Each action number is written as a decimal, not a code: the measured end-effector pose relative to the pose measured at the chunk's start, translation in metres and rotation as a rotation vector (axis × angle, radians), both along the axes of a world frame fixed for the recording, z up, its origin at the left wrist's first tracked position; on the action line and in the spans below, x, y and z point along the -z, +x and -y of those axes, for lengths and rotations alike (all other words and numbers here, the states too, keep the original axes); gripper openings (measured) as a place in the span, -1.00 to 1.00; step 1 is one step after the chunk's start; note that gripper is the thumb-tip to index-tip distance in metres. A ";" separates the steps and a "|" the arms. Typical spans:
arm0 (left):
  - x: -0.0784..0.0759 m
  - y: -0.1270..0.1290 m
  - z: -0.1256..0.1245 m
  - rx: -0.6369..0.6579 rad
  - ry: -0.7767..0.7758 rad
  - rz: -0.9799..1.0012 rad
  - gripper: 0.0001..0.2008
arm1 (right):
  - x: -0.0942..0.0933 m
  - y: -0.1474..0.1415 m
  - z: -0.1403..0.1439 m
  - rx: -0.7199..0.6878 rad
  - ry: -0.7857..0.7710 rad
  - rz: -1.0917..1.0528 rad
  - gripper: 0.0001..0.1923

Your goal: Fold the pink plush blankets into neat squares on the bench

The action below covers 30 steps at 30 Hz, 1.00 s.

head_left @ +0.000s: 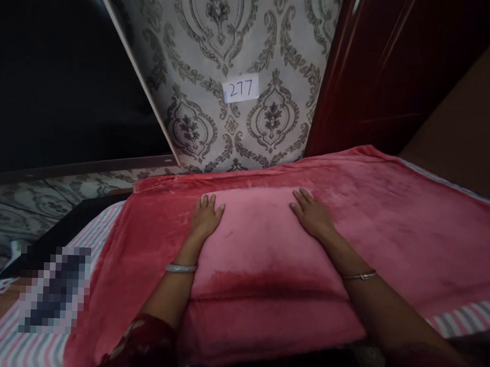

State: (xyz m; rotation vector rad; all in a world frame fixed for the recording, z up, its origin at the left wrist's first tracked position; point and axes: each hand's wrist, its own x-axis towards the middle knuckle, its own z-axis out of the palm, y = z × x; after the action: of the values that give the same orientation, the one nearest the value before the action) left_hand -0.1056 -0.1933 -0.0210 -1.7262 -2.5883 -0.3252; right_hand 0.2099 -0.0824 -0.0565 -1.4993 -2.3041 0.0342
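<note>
A plush pink-red blanket [404, 226] lies spread out in front of me. In its middle is a paler, squarish folded part [255, 232], its pile brushed darker along the near side. My left hand [206, 217] rests flat on the left far corner of this part, fingers pointing away from me. At the right far corner, my right hand [313, 211] presses flat with its fingers stretched out. Both palms face down and neither hand grasps the cloth. What lies under the folded part is hidden.
Striped bedding [26, 347] shows beneath the blanket. A large dark screen [72, 81] stands at the left. Behind are a patterned wall [274, 45] bearing a paper marked 277 [241, 88] and a dark red panel [378, 65]. A blurred-out patch [56, 289] covers something at the left.
</note>
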 end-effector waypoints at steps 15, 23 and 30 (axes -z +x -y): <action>-0.021 0.009 0.001 -0.029 -0.065 0.044 -0.30 | -0.023 -0.001 0.009 0.005 -0.109 -0.002 -0.37; -0.057 0.057 0.055 0.222 0.000 -0.074 -0.31 | -0.064 0.000 0.076 -0.140 -0.031 0.056 -0.41; 0.000 0.111 0.141 0.575 0.050 -0.242 -0.30 | -0.024 -0.007 0.147 -0.337 0.013 0.105 -0.42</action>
State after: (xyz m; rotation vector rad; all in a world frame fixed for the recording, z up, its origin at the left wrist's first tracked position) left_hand 0.0058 -0.3348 -0.0206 -2.2942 -1.8684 -0.1649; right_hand 0.2027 -0.2296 -0.0326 -1.1149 -2.6120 0.0331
